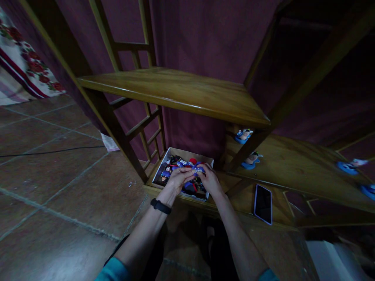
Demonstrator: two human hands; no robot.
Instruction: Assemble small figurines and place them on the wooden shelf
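- Blue figurine sits between the fingertips of both hands, over the right half of an open box; it looks to be held just above the contents, though the gap is hard to judge.
- Left hand: fingers drawn together, pinching the figurine from its left side, with thumb and fingertips pointing right.
- Right hand: fingers curled inward, pinching it from the right and partly covering it.
- Neither hand is clearly nearer, since both touch the piece; it lies directly at the fingertips, in the narrow space where the two grips meet.
- Its long axis seems to run roughly sideways, from one hand toward the other, but the fingers hide too much to be sure.
- More small figures lie jumbled in the box beneath and to the left of the hands.
- Right of the box, a phone lies on the low board, and a standing figurine on a blue base occupies the raised shelf.
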